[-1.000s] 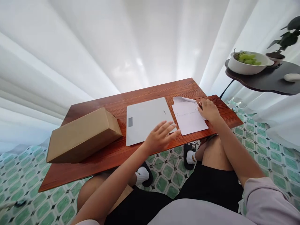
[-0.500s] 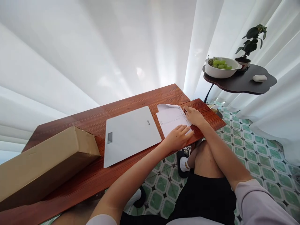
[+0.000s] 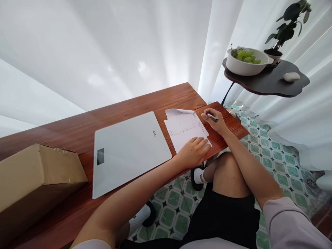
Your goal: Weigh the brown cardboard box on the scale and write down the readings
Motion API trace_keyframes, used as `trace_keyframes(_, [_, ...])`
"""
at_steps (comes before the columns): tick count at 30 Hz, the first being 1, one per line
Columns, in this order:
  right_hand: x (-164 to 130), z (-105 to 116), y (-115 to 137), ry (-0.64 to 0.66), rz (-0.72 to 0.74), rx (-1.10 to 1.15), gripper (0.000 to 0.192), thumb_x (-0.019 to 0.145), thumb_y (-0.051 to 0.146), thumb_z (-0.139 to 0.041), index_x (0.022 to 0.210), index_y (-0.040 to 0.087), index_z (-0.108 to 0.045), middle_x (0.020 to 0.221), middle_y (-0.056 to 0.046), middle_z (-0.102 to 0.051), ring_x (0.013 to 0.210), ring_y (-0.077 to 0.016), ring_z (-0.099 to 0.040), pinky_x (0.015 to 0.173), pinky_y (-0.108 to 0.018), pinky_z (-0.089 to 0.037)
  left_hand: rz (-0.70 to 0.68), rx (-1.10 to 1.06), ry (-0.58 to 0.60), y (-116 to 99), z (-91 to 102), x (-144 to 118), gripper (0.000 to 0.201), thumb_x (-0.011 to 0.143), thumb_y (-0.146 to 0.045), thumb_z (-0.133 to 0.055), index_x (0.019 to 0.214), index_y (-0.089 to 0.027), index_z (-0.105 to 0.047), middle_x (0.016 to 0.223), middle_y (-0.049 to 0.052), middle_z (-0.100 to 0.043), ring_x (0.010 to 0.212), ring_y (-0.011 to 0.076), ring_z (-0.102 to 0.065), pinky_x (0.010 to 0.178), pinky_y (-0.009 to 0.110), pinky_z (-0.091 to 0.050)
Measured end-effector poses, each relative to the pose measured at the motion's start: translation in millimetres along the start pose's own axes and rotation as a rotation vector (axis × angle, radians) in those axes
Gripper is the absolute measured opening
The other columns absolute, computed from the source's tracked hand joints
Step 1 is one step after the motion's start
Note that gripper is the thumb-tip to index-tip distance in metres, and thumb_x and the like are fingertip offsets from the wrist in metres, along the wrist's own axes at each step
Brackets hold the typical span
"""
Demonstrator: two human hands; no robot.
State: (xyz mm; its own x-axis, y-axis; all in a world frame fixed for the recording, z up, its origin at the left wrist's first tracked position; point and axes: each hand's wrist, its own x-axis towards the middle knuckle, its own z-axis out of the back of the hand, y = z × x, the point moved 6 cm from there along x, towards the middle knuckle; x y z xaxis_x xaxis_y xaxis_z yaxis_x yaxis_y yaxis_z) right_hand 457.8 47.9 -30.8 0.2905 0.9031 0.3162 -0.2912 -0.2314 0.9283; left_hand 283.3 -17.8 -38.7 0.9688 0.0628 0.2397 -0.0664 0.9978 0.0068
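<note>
White paper [image 3: 181, 122] with lines of handwriting and a small circled mark lies near the right end of the wooden table, its far edge folded or curled. Across its near edge rests my left hand [image 3: 195, 149], fingers stretched out and pressing on the sheet. My right hand [image 3: 214, 119] is just right of the paper, its fingers closed around a dark pen [image 3: 212, 117]. A flat white scale [image 3: 129, 152] with a small grey display lies on the table to the left of the paper.
A brown cardboard box [image 3: 38, 180] sits on the wooden table [image 3: 145, 100] at the left. Beyond the right end stands a dark side table [image 3: 275, 81] with a white bowl [image 3: 245, 65] of green grapes [image 3: 247, 56], a potted plant [image 3: 285, 33] and a small white object [image 3: 291, 76].
My right hand has lifted off the paper's right edge, and a pen now shows in its fingers. My left hand stays on the sheet. The view has shifted to the right.
</note>
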Motion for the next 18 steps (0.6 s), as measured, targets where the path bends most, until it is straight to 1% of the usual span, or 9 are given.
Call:
trace_keyframes(2, [-1,-3,3,-0.016,0.059,-0.101,0.059,0.09,0.073,-0.065,0.066,0.02,-0.053,0.062,0.0,-0.048,0.058,-0.0138,-0.044,0.057,-0.029,-0.04,0.004,-0.009,-0.01,0,2.3,0,0.026,0.1,-0.02,-0.047,0.121,-0.012,-0.06,0.132,0.015,-0.062,0.122,0.0295,-0.057,0.102,0.042,-0.048])
trace_keyframes(3, [-1,-5,2,-0.009,0.063,-0.105,0.062,0.093,0.076,-0.059,0.065,0.02,-0.054,0.06,0.0,-0.048,0.057,-0.014,-0.045,0.056,-0.03,-0.04,0.007,-0.014,-0.012,0,3.1,0,0.026,0.101,-0.021,-0.047,0.121,-0.012,-0.06,0.132,0.015,-0.062,0.122,0.0296,-0.057,0.102,0.042,-0.048])
trace_keyframes(5, [-1,-11,-2,0.033,0.022,-0.051,0.06,0.094,0.078,-0.054,0.078,0.021,-0.062,0.057,0.001,-0.049,0.053,-0.0142,-0.046,0.053,-0.03,-0.04,0.01,-0.029,-0.013,0,4.2,1,0.025,0.102,-0.022,-0.046,0.119,-0.012,-0.061,0.13,0.016,-0.063,0.12,0.0296,-0.058,0.1,0.042,-0.048])
trace_keyframes(7, [-2,-17,-7,0.089,-0.054,-0.002,0.059,0.093,0.079,-0.055,0.088,0.021,-0.065,0.055,0.002,-0.052,0.047,-0.0142,-0.047,0.046,-0.028,-0.038,0.01,-0.043,-0.02,1,4.4,1,0.024,0.103,-0.022,-0.044,0.116,-0.012,-0.062,0.128,0.016,-0.064,0.118,0.0294,-0.058,0.098,0.042,-0.048])
trace_keyframes(8, [-2,-19,-9,0.11,-0.09,0.002,0.058,0.091,0.079,-0.058,0.085,0.021,-0.063,0.054,0.002,-0.055,0.045,-0.0139,-0.048,0.044,-0.027,-0.038,0.011,-0.046,-0.025,1,4.2,1,0.024,0.103,-0.022,-0.043,0.115,-0.012,-0.062,0.126,0.015,-0.064,0.116,0.0292,-0.059,0.097,0.041,-0.048])
trace_keyframes(10, [-3,-22,-10,0.122,-0.113,-0.044,0.058,0.086,0.076,-0.068,0.072,0.021,-0.056,0.054,0.0,-0.058,0.042,-0.0132,-0.049,0.04,-0.026,-0.038,0.017,-0.048,-0.035,1,3.5,1,0.025,0.104,-0.022,-0.042,0.114,-0.012,-0.063,0.125,0.015,-0.065,0.115,0.0291,-0.06,0.096,0.041,-0.048])
trace_keyframes(13, [-5,-26,-7,0.136,-0.104,-0.13,0.057,0.08,0.064,-0.082,0.064,0.022,-0.046,0.048,0.002,-0.055,0.038,-0.0126,-0.048,0.038,-0.026,-0.037,0.025,-0.042,-0.044,1,2.3,1,0.026,0.105,-0.025,-0.042,0.114,-0.012,-0.064,0.123,0.015,-0.065,0.113,0.0291,-0.06,0.094,0.041,-0.048])
trace_keyframes(15, [-6,-29,-8,0.149,-0.111,-0.167,0.054,0.084,0.059,-0.08,0.063,0.023,-0.046,0.046,0.003,-0.053,0.036,-0.0126,-0.047,0.036,-0.026,-0.035,0.026,-0.043,-0.054,1,2.1,2,0.027,0.106,-0.026,-0.042,0.114,-0.013,-0.064,0.122,0.015,-0.066,0.112,0.0287,-0.06,0.095,0.041,-0.048])
trace_keyframes(18, [-6,-31,-9,0.138,-0.098,-0.204,0.049,0.093,0.053,-0.07,0.062,0.023,-0.045,0.045,0.003,-0.052,0.035,-0.0128,-0.047,0.036,-0.025,-0.034,0.028,-0.047,-0.073,1,2.5,2,0.027,0.106,-0.027,-0.043,0.112,-0.013,-0.064,0.121,0.016,-0.066,0.112,0.0284,-0.06,0.097,0.04,-0.047])
